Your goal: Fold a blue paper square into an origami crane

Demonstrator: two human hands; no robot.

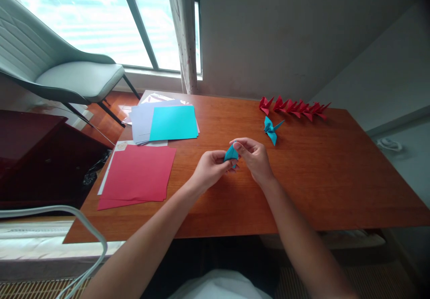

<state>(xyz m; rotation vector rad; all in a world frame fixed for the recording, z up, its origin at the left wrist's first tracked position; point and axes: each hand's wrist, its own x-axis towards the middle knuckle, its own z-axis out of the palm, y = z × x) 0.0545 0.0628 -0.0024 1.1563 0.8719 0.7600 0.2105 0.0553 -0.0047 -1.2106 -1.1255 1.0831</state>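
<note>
A small piece of folded blue paper is held above the middle of the wooden table. My left hand grips its lower left side, thumb in front. The fingers of my right hand pinch its upper right edge. Fingers cover part of the piece, so its full shape is hidden. Beyond my right hand stands a finished blue paper crane. A row of several red paper cranes lines the far edge of the table.
Red paper sheets lie at the table's left, with a blue sheet on pale sheets behind them. A chair stands beyond the left edge by the window. A white cable curves at the lower left.
</note>
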